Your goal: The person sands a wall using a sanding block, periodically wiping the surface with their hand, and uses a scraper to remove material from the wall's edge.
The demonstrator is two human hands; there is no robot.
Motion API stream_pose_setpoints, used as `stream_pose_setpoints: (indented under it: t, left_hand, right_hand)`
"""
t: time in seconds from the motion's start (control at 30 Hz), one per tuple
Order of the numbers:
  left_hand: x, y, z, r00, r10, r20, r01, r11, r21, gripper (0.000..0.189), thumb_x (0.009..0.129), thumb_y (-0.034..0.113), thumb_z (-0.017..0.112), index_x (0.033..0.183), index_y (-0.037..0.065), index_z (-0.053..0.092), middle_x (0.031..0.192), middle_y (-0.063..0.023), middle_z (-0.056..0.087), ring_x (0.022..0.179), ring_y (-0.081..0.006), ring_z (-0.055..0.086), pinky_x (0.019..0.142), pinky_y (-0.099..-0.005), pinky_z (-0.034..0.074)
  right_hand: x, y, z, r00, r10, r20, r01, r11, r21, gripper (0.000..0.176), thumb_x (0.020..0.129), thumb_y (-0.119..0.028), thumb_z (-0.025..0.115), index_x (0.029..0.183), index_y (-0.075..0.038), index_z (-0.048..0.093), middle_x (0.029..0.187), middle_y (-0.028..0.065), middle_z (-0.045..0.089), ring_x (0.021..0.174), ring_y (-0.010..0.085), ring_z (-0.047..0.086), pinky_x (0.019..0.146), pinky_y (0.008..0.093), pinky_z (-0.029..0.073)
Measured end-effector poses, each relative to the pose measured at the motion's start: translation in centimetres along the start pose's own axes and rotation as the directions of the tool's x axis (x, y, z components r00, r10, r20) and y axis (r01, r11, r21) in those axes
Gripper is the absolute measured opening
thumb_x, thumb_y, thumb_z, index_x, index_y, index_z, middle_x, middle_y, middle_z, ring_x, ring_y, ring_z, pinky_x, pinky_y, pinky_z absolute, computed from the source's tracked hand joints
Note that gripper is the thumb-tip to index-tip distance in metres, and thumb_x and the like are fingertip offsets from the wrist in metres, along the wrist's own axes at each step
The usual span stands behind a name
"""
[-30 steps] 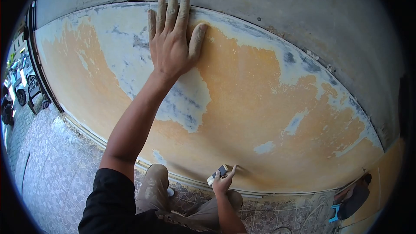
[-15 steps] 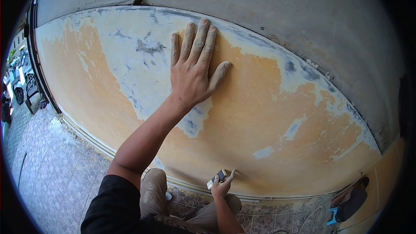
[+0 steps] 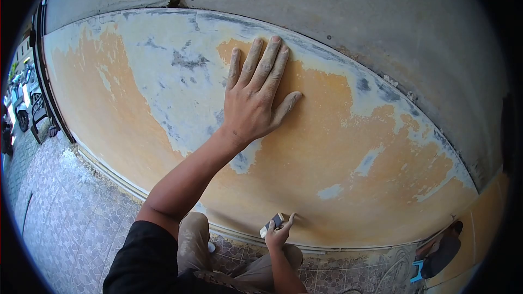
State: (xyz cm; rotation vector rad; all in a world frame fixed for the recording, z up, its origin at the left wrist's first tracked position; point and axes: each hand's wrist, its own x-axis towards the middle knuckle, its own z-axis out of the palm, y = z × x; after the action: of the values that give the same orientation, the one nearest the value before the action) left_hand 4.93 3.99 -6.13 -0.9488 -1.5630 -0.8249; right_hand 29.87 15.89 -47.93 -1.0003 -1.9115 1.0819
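Observation:
My left hand [image 3: 255,95] rests on the wall [image 3: 310,147], fingers stretched upward, thumb out to the right, palm against the surface. Its fingers are coated in pale dust. The wall is orange-yellow with large whitish and grey patches. Low down, close to the wall's bottom edge, my right hand [image 3: 279,236] grips a small sanding block [image 3: 277,219] with a dark face and pale sides. The index finger of that hand points up along the wall.
A grey panel [image 3: 348,5] with a crack runs above the wall. Patterned tiles [image 3: 81,207] cover the floor. At the lower right, another person [image 3: 444,250] in dark clothing is by a blue stool [image 3: 417,271]. A scooter [image 3: 23,98] and a dark chair [image 3: 39,111] are far left.
My left hand has slid down and a little to the right along the wall, still spread flat. My right hand with the sanding block has stayed in place.

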Motion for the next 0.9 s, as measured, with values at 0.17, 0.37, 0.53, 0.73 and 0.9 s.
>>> stream_pose_setpoints:
  t: [0.17, 0.37, 0.53, 0.73, 0.9]
  left_hand:
    - [-0.1, 0.9, -0.1, 0.999, 0.032, 0.037, -0.032, 0.999, -0.015, 0.088, 0.102, 0.054, 0.071, 0.172, 0.011, 0.041, 0.18, -0.0119, 0.035, 0.17, -0.0348, 0.024, 0.138, -0.0583, 0.008]
    - [0.1, 1.5, -0.5, 0.981, 0.144, 0.127, -0.139, 0.989, -0.047, 0.088, 0.098, 0.058, 0.074, 0.172, 0.021, 0.043, 0.18, -0.0057, 0.037, 0.167, -0.0312, 0.03, 0.139, -0.058, 0.01]
    - [0.5, 0.0, -1.3, 0.982, 0.147, 0.116, -0.143, 0.989, -0.037, 0.087, 0.096, 0.06, 0.077, 0.169, 0.025, 0.048, 0.178, -0.0037, 0.042, 0.166, -0.0301, 0.034, 0.138, -0.0545, 0.017]
    - [0.5, -2.1, -2.2, 0.999, 0.033, 0.038, -0.035, 0.998, 0.052, 0.083, 0.094, 0.062, 0.078, 0.166, 0.028, 0.054, 0.176, -0.0039, 0.045, 0.165, -0.0307, 0.035, 0.138, -0.0532, 0.021]
    - [0.1, -3.4, -3.0, 1.0, -0.013, 0.019, 0.011, 0.995, 0.096, 0.083, 0.095, 0.063, 0.077, 0.167, 0.03, 0.052, 0.177, -0.0049, 0.042, 0.166, -0.0323, 0.033, 0.138, -0.0536, 0.02]
  right_hand:
    - [0.0, 0.3, 0.1, 1.0, 0.003, -0.002, -0.003, 1.0, 0.0, 0.102, 0.092, -0.008, 0.082, 0.175, -0.002, 0.022, 0.157, 0.0346, 0.054, 0.132, 0.0508, 0.063, 0.112, 0.0515, 0.05]
    - [0.1, 1.1, 0.4, 1.0, -0.014, 0.0, 0.014, 1.0, -0.004, 0.103, 0.093, -0.007, 0.082, 0.175, -0.002, 0.02, 0.157, 0.0358, 0.054, 0.133, 0.0513, 0.062, 0.113, 0.0523, 0.049]
    - [0.0, 0.9, 0.4, 0.963, -0.255, -0.09, 0.242, 0.961, -0.135, 0.105, 0.093, -0.004, 0.079, 0.177, -0.006, 0.016, 0.107, 0.0206, 0.073, 0.092, 0.0376, 0.072, 0.089, 0.0467, 0.057]
    - [0.0, 0.4, -0.1, 0.998, -0.06, -0.004, 0.06, 0.997, -0.052, 0.104, 0.093, -0.007, 0.083, 0.175, -0.003, 0.02, 0.148, 0.0358, 0.06, 0.128, 0.0516, 0.066, 0.109, 0.0515, 0.053]
    - [-0.2, -1.0, -0.9, 0.999, -0.029, 0.019, 0.028, 0.999, 0.035, 0.099, 0.095, -0.003, 0.08, 0.174, -0.005, 0.021, 0.119, 0.021, 0.069, 0.104, 0.0346, 0.071, 0.098, 0.0427, 0.056]
